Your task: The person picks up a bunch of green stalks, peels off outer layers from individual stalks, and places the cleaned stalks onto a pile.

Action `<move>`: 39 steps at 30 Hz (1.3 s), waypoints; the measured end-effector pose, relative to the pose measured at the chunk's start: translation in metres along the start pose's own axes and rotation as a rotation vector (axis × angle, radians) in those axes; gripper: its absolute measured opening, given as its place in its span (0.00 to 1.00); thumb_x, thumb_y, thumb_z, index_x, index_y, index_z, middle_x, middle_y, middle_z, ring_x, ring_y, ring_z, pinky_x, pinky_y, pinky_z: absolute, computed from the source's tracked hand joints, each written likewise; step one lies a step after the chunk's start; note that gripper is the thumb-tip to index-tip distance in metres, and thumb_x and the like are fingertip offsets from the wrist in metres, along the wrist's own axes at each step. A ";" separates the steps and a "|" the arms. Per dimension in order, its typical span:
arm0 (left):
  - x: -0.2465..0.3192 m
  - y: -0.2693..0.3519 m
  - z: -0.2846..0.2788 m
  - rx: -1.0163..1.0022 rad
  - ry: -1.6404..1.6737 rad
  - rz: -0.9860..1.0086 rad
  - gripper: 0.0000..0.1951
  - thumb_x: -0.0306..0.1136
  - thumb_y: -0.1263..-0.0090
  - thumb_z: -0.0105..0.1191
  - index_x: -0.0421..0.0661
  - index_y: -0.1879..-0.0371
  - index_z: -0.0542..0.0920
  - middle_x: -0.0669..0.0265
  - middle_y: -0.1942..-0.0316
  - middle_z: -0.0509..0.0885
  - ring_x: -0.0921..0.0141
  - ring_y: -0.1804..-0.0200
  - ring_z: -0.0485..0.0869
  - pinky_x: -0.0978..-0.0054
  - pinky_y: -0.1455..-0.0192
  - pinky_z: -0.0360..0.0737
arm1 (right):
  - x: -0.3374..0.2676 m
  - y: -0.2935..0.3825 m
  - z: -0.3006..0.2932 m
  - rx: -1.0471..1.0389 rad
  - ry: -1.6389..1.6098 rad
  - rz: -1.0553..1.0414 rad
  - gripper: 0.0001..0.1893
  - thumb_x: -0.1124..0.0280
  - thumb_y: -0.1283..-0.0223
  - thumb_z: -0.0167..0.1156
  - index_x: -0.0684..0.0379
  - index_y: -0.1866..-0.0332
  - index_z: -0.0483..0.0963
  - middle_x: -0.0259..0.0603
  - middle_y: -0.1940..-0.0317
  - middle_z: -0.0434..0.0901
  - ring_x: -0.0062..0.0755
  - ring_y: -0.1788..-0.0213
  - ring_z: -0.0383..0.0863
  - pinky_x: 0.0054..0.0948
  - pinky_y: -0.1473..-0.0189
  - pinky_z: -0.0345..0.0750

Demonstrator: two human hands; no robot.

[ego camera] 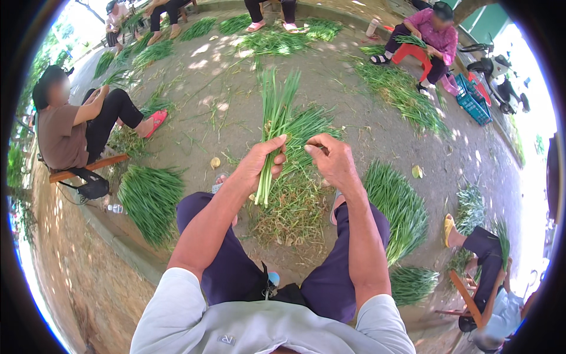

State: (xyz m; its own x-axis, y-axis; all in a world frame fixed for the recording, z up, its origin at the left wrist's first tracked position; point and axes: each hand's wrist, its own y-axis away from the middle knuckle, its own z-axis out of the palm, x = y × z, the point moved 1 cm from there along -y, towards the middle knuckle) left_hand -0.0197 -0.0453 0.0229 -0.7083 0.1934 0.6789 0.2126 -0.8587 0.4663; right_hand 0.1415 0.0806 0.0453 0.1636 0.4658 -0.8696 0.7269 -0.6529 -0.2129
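A bunch of long green garlic chives (pixel 279 104) is gripped in my left hand (pixel 261 160), pale stem ends down and leaf tips pointing away from me. My right hand (pixel 332 160) hovers just to the right, apart from the bunch, thumb and fingers curled together. I see nothing clearly between them; a very thin stalk could be hidden there. Beneath and beyond both hands lies a loose heap of chives (pixel 309 128). Closer to me, between my feet, is a pile of yellowish trimmings (pixel 289 212).
Chive piles lie to my left (pixel 150 203) and right (pixel 395 208), with a smaller pile (pixel 413 283) nearer. Seated people surround me, one on a red stool (pixel 411 55) beside a teal crate (pixel 473 99). A plastic bottle (pixel 116 208) lies by the curb (pixel 132 252).
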 end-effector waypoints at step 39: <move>0.001 0.012 0.013 -0.074 -0.100 -0.044 0.17 0.49 0.23 0.55 0.48 0.66 0.74 0.75 0.85 0.69 0.78 0.86 0.64 0.78 0.82 0.62 | -0.003 -0.011 -0.005 0.202 -0.482 0.207 0.21 0.79 0.38 0.61 0.68 0.39 0.74 0.36 0.67 0.84 0.15 0.71 0.78 0.20 0.72 0.75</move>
State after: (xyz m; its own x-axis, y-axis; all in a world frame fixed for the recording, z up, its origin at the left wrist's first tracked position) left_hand -0.0095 -0.0490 0.0363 -0.6445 0.2750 0.7134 0.1300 -0.8801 0.4566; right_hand 0.1359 0.0896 0.0523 -0.0688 0.0207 -0.9974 0.5621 -0.8252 -0.0560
